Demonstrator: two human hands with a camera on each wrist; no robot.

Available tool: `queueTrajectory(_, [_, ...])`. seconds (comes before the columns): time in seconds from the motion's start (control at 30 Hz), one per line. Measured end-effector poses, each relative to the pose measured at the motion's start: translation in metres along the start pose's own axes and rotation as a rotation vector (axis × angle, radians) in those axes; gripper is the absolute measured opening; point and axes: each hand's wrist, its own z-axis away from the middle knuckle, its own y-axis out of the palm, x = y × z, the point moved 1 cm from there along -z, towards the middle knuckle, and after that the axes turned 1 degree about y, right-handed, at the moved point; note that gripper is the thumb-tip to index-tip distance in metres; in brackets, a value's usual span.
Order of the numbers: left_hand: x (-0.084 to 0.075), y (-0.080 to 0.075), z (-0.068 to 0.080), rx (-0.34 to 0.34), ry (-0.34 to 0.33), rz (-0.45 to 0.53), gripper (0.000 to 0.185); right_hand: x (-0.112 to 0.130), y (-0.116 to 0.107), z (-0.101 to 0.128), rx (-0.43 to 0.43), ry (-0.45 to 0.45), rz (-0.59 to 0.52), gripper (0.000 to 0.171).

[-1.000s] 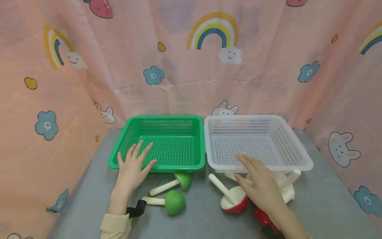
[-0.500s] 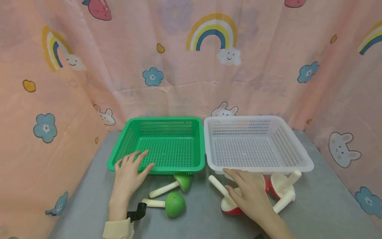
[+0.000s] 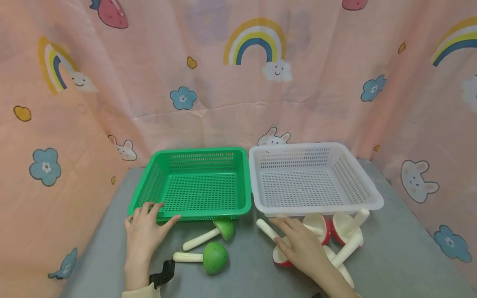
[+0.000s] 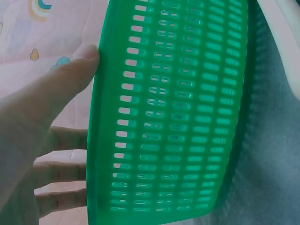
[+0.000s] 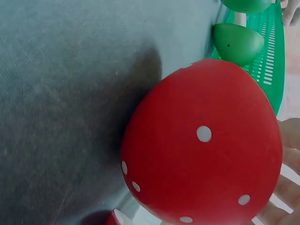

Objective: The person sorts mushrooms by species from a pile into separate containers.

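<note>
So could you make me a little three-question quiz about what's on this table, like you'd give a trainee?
1. True or false: the white basket holds a mushroom.
2. How many green mushrooms lie on the table?
3. Which does the left hand touch? A) the green basket B) a green mushroom C) the white basket

Key: 1. false: it holds nothing. 2. two. 3. A: fingers rest on its near rim. The right hand lies on a red mushroom.

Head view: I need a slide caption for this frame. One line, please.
Left hand rests on the green basket rim; right hand reaches a red-capped toy mushroom before the white basket.
</note>
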Motion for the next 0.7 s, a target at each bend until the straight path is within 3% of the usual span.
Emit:
queueTrajectory(0.27, [0.003, -0.002, 0.002, -0.021, 0.006, 0.007, 0.059, 0.002, 0.009, -0.001, 0.054, 0.032, 0.005, 0.052])
queueTrajectory(0.5, [0.002, -0.006, 0.001, 0.019, -0.011, 0.014, 0.045, 0.003, 0.014, -0.005, 0.161, 0.053, 0.021, 0.058])
queueTrajectory(0.7, [0.002, -0.006, 0.001, 0.012, -0.013, 0.037, 0.044, 0.003, 0.016, -0.008, 0.199, 0.053, 0.038, 0.061])
